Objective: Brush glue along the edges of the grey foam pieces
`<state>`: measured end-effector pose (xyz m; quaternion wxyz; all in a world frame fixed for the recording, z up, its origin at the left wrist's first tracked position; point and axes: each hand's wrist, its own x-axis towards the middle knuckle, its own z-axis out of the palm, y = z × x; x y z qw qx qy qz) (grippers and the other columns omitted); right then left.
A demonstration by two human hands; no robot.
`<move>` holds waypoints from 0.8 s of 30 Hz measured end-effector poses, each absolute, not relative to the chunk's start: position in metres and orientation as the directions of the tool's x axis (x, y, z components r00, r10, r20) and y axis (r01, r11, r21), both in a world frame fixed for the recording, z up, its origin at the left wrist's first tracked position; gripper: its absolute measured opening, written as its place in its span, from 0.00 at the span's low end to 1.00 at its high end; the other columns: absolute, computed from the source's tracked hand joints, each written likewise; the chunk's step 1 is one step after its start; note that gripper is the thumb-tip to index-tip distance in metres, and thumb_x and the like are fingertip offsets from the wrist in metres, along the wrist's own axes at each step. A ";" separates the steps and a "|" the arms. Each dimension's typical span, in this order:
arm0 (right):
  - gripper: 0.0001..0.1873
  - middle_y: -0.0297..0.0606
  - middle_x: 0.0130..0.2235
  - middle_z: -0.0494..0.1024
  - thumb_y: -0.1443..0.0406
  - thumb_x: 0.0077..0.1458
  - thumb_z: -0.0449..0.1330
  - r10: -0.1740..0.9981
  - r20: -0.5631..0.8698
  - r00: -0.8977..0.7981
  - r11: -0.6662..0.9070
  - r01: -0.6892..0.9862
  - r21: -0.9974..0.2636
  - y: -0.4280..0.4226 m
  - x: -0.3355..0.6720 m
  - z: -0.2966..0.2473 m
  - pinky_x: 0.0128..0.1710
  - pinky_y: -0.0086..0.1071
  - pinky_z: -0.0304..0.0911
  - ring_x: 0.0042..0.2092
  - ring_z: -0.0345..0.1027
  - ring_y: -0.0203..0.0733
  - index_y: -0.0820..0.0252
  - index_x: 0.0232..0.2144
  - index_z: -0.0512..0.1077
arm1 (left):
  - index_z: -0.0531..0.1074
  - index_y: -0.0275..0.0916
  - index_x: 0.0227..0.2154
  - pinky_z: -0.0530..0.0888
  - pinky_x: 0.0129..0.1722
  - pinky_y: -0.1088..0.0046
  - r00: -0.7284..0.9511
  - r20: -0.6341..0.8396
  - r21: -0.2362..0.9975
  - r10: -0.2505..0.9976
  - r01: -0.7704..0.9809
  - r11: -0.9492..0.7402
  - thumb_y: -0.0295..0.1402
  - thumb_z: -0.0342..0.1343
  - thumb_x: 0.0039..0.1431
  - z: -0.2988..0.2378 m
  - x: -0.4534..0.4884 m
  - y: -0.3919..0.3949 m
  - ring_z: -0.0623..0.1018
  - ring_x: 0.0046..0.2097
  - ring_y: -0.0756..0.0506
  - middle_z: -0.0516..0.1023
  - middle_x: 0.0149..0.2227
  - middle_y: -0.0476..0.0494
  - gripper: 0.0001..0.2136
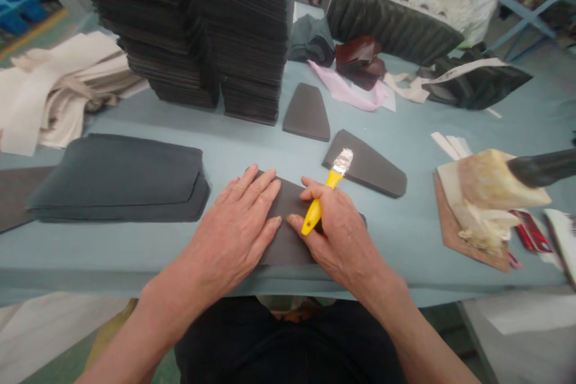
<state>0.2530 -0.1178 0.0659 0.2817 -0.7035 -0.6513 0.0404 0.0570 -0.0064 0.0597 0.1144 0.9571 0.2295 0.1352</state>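
Observation:
My left hand (240, 216) lies flat, fingers stretched out, on a dark grey sheet piece (288, 240) near the table's front edge. In my right hand (339, 228) is a yellow-handled paintbrush (333, 179), its pale bristle end pointing up and away from me. The thumb and fingers of that hand also rest at the sheet piece's right part, which they partly hide. Just beyond the brush lies a small stack of tapered dark pieces (371, 167), with another tapered stack (307, 111) behind it. To the left sits a pile of larger dark pieces (119, 177).
Tall dark stacks (252, 36) rise at the back left, beside beige fabric strips (63, 84). A glue-crusted container (490, 180) with a dark handle stands on a brown board (450, 228) at right. Colored scraps (360, 63) and a row of dark pieces (391, 21) lie behind.

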 end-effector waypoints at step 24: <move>0.12 0.57 0.62 0.80 0.58 0.70 0.60 0.926 0.335 0.173 -0.013 0.903 -0.430 -0.121 0.252 0.058 0.59 0.57 0.69 0.60 0.77 0.62 0.56 0.51 0.68 | 0.57 0.39 0.73 0.60 0.80 0.57 0.829 0.266 0.363 0.491 0.385 -0.848 0.34 0.46 0.78 0.055 0.054 -0.007 0.53 0.81 0.41 0.62 0.77 0.41 0.25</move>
